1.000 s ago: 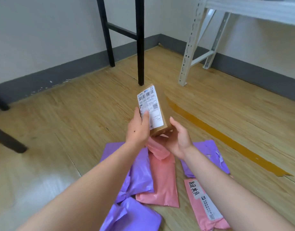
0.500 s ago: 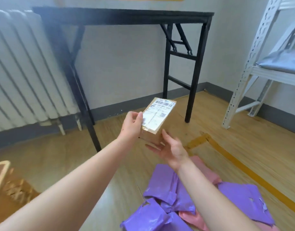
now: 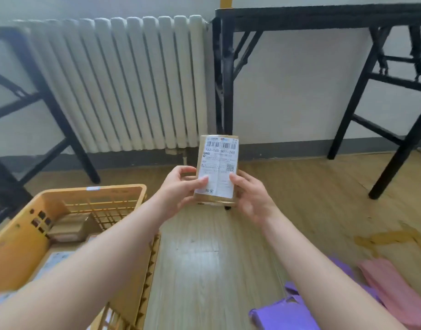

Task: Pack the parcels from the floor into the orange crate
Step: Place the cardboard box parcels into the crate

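View: head camera, looking down along both forearms.
Cardboard parcel (image 3: 217, 170): a small brown box held up in the air with both hands, long side upright; its white shipping label faces the camera, barcode at the top.
Where the parcel is: above the wooden floor (image 3: 204, 270), to the right of the orange crate's far right corner and not over the crate.
Left hand (image 3: 178, 191): grips the box's left edge, fingers curled round it and thumb pressed flat on the label.
Right hand (image 3: 252, 198): holds the right edge, thumb on the label; the other fingers are mostly hidden behind the box.
Orange crate (image 3: 19, 244): on the floor at lower left, with slatted walls; the left forearm crosses over its near right side.
Inside the crate: a brown carton (image 3: 69, 228) against the far side, and a piece with a white label (image 3: 57, 258) nearer, partly hidden by the arm.
Purple mailer bags (image 3: 283, 315): on the floor at lower right, partly under the right forearm.
Pink mailer bag (image 3: 395, 289): just beside the purple ones, further right.
Yellow tape strip (image 3: 390, 236): stuck on the floor beyond the bags.
Background: white radiator (image 3: 123, 84) on the wall, black folding table (image 3: 323, 15) to its right.
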Tool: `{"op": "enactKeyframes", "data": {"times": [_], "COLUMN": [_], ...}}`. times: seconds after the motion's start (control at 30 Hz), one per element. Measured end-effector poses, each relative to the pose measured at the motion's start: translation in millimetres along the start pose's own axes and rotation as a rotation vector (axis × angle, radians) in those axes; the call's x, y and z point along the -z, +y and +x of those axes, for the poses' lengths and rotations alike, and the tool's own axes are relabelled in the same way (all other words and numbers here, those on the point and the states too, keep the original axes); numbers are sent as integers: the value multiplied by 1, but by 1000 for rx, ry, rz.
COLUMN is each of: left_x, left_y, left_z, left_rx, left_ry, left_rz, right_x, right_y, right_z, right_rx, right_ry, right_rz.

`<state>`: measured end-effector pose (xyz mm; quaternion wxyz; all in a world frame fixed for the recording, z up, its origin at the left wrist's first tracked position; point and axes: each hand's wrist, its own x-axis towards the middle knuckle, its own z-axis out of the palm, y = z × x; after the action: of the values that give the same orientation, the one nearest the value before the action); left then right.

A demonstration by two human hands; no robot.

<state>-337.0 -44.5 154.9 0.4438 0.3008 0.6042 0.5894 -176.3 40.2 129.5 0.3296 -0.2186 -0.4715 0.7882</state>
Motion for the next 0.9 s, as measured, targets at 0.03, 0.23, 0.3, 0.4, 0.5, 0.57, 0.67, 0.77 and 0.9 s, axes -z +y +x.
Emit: {"op": "enactKeyframes", "data": {"times": [0.03, 0.23, 0.3, 0.4, 0.5, 0.57, 0.67, 0.77, 0.9], "left_x": [21, 128, 152, 187, 213, 229, 255, 276, 297], "left_y": [-1, -7, -9, -10, -10, -10, -18, -34, -63], "left_z": [-2, -23, -30, -43, -51, -51, -44, -32, -20], "left_rx": [-10, -26, -39, -64, -101, -125, -148, -133, -105], "left_ry": [23, 134, 158, 196, 268, 282, 289, 360, 478], "left_rz": [40, 275, 317, 350, 347, 409, 433, 426, 458], "right_x": [-12, -80, -96, -129, -158, -175, -202, -222, -238], "right_y": [10, 74, 85, 100, 109, 113, 119, 137, 171], "right_z": [9, 47, 50, 54, 62, 71, 92, 116, 142], "right_rx": [-2, -38, -49, -71, -78, -78, -93, -129, -150], "right_ry": [-7, -41, -63, -114, -131, -135, -151, -142, -125], "right_rz": [-16, -273, -371, -458, -562, -633, -768, -894, -968]}}
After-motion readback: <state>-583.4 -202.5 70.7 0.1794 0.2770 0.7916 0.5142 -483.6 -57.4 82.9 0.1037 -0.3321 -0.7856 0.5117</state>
